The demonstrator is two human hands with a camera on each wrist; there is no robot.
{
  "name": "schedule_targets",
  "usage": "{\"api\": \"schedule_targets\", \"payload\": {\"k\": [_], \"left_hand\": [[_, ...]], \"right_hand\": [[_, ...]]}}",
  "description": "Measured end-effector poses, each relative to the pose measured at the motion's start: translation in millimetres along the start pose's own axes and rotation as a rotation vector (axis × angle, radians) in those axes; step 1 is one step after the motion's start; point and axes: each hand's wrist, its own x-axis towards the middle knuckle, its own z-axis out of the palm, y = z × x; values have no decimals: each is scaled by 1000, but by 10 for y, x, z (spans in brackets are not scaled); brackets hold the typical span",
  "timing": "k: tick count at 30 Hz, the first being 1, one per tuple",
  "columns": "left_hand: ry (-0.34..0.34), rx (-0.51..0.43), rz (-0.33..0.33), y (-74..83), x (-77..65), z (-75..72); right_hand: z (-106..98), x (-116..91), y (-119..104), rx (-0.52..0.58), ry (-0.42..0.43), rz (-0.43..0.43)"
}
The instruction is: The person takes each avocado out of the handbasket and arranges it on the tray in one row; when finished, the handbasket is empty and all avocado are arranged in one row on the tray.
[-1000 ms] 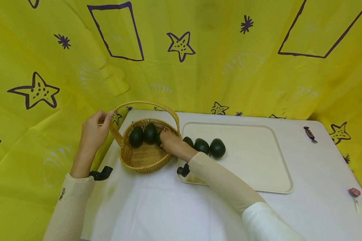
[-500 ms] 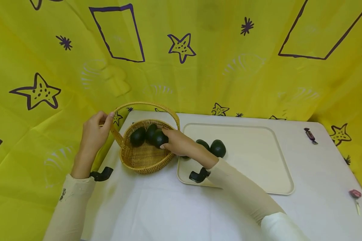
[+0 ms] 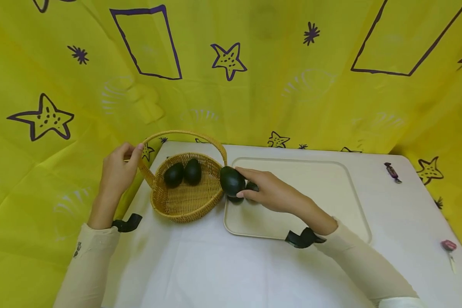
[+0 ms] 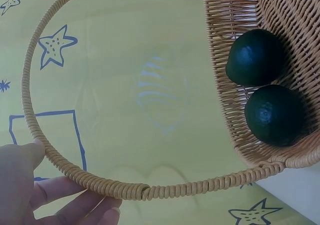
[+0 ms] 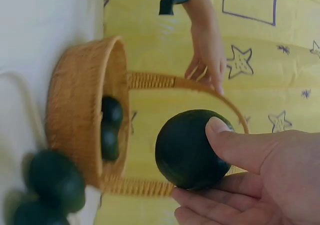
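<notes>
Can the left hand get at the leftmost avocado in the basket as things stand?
Probably not without letting go: the left hand holds the handle. Once free, it likely could: the avocado lies uncovered on that hand's side of the open basket.

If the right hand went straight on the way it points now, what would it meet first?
Probably the basket: its near side lies just past the avocado in the right hand, though whether they are level is unclear.
</notes>
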Motion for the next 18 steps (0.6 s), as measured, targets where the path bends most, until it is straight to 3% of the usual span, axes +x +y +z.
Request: {"api": "schedule_targets", "payload": {"k": [18], "left_hand": [[-3,-11,1,-17,-2,-10]], "right_hand": [[-200,-810,847,-20,176,222]]}}
